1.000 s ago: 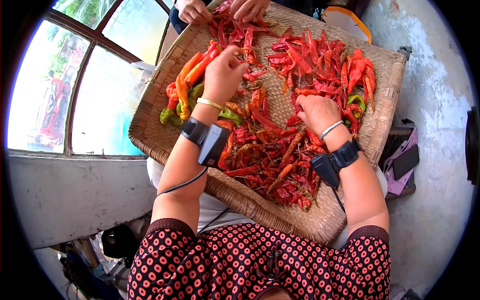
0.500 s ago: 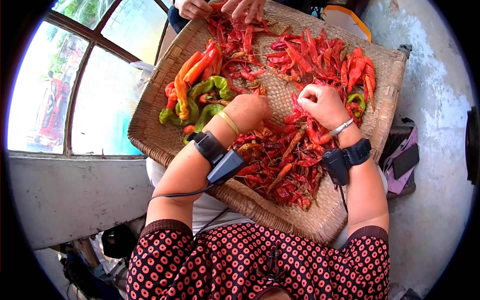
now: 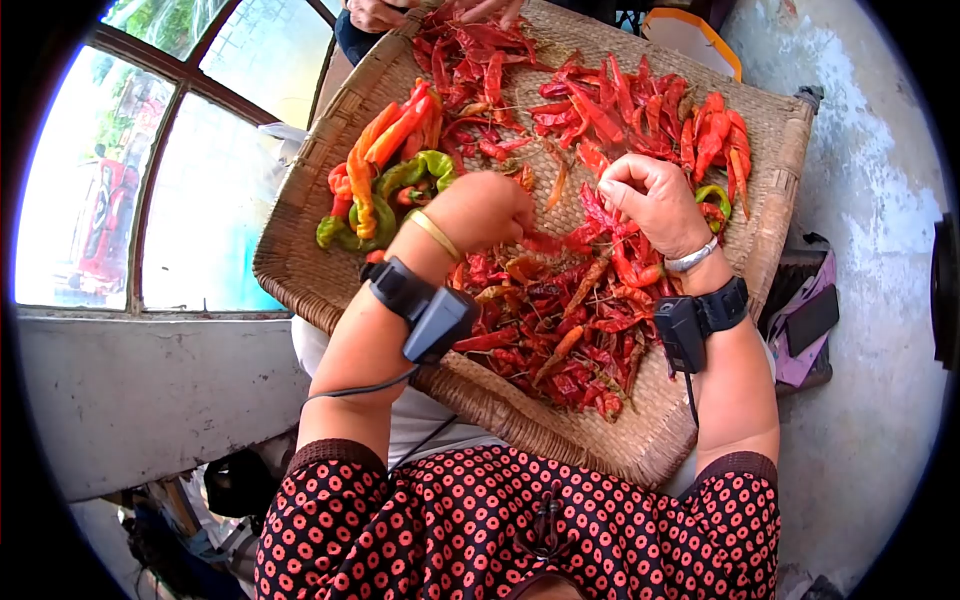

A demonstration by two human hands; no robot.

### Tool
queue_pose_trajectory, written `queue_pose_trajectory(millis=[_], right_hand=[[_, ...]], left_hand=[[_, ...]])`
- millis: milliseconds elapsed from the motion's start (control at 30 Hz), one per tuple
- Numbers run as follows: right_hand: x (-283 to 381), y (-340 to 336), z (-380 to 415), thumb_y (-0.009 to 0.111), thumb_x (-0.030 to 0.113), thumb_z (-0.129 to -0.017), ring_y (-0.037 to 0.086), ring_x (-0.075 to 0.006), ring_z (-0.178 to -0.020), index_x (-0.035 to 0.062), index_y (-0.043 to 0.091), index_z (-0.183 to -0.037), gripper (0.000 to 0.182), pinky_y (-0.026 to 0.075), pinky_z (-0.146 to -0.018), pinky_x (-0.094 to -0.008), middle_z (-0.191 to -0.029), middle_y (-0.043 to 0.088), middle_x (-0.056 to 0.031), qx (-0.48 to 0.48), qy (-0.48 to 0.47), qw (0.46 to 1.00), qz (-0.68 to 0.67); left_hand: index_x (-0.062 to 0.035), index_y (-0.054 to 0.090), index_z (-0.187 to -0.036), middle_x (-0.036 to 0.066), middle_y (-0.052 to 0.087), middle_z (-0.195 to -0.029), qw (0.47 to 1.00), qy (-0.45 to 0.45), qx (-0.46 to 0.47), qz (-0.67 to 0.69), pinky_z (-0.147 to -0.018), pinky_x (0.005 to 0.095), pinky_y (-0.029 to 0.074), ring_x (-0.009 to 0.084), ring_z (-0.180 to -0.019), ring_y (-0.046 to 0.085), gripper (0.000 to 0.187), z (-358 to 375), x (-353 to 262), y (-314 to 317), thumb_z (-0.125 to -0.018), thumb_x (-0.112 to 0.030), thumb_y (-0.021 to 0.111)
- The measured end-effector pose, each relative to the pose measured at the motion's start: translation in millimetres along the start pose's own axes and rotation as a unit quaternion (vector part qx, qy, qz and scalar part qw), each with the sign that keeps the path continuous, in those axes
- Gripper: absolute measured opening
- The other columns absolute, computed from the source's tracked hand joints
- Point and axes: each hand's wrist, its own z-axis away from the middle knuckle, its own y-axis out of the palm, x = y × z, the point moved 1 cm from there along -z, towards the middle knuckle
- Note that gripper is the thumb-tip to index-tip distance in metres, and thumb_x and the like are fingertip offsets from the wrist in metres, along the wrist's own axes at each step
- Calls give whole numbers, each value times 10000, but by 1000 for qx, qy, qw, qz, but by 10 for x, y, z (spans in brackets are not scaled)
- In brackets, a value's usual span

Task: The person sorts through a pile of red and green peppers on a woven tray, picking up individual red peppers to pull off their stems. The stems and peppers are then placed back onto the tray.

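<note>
My left hand [image 3: 482,212] is closed, its back towards me and its fingertips mostly hidden. A dried red chili pepper [image 3: 541,242] sticks out from under those fingers. Thumb and forefinger of my right hand [image 3: 657,203] are pinched together; whatever they hold is too small to make out. Below both hands lies a loose heap of dried red chilies [image 3: 565,335]. They rest in a large woven basket tray [image 3: 560,425] across my lap. More red chilies [image 3: 620,100] are spread behind my right hand.
Green peppers [image 3: 345,235] and orange peppers [image 3: 372,150] sit at the tray's left side. Across the tray, another person's hands [image 3: 378,14] show at the far edge. A window [image 3: 210,170] is on the left, and a purple bag [image 3: 808,330] stands on the right.
My left hand has moved left and slightly up, away from my right hand. My right hand has risen a little. The other person's hands have drawn back towards the top edge.
</note>
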Motion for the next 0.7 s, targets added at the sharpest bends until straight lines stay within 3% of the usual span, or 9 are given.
queue_pose_trajectory(millis=[167, 333, 400, 433, 467, 533, 600, 667, 700], right_hand=[[-6, -4, -5, 597, 125, -806, 488, -69, -597, 13, 587, -743, 128, 413, -567, -240, -647, 555, 8, -1, 16, 1000, 22], [-35, 10, -14, 594, 128, -805, 489, -70, -602, 10, 586, -745, 133, 415, -571, -245, -654, 556, 2, 0, 11, 1000, 18], [-33, 7, -11, 595, 125, -805, 494, -71, -604, 9, 587, -745, 130, 418, -574, -246, -655, 560, 2, 0, 12, 1000, 21], [-32, 5, -10, 595, 121, -804, 498, -72, -606, 9, 587, -745, 127, 420, -576, -248, -656, 564, 1, -1, 13, 1000, 24], [-29, 7, -7, 595, 121, -804, 498, -72, -606, 9, 587, -745, 127, 420, -576, -248, -656, 564, 1, -1, 12, 1000, 24], [-20, 17, 1, 598, 111, -801, 508, -73, -614, 8, 599, -761, 111, 427, -583, -248, -661, 575, -4, -5, 16, 999, 36], [-23, 40, 3, 599, 105, -799, 517, -73, -622, 8, 606, -775, 101, 433, -592, -247, -667, 583, -9, -7, 3, 999, 35], [-17, 61, 6, 600, 99, -797, 525, -73, -629, 8, 613, -789, 92, 439, -600, -246, -672, 590, -14, -7, -9, 999, 33], [-16, 68, 8, 598, 96, -796, 533, -74, -635, 8, 616, -801, 90, 444, -609, -244, -678, 596, -18, -1, 2, 1000, 24]], left_hand=[[-13, 625, -827, 73, 621, -706, 988, -80, -95, 97, -603, 254, 468, 129, -660, 595, 107, 109, 120, -283, -744, -76, 646], [-3, 618, -928, 28, 627, -793, 970, -71, -115, 202, -618, 230, 475, 92, -681, 577, 157, 112, 144, -322, -774, -29, 640], [-2, 613, -977, 29, 628, -814, 948, -121, -215, 202, -635, 220, 479, 86, -704, 579, 210, 98, 144, -339, -773, -39, 648], [-6, 609, -1008, 34, 633, -841, 922, -87, -317, 205, -641, 217, 480, 82, -719, 579, 256, 66, 264, -315, -762, -54, 665], [-6, 609, -1008, 34, 633, -841, 922, -87, -317, 204, -641, 217, 480, 82, -719, 579, 256, 35, 377, -288, -762, -54, 665], [-17, 607, -1030, 59, 640, -882, 835, -148, -530, 31, -648, 242, 486, 110, -718, 591, 296, 44, 394, -366, -750, -79, 683], [-23, 635, -978, 75, 647, -855, 838, -122, -531, -35, -634, 279, 493, 137, -719, 605, 252, 60, 340, -333, -741, -92, 688], [-38, 665, -846, 100, 645, -754, 937, -94, -327, 78, -608, 323, 493, 205, -670, 617, 154, -7, 256, -167, -747, -156, 677], [-46, 663, -783, 109, 633, -710, 961, -132, -243, 27, -591, 342, 486, 235, -649, 610, 166, -29, 130, -127, -744, -207, 673]])
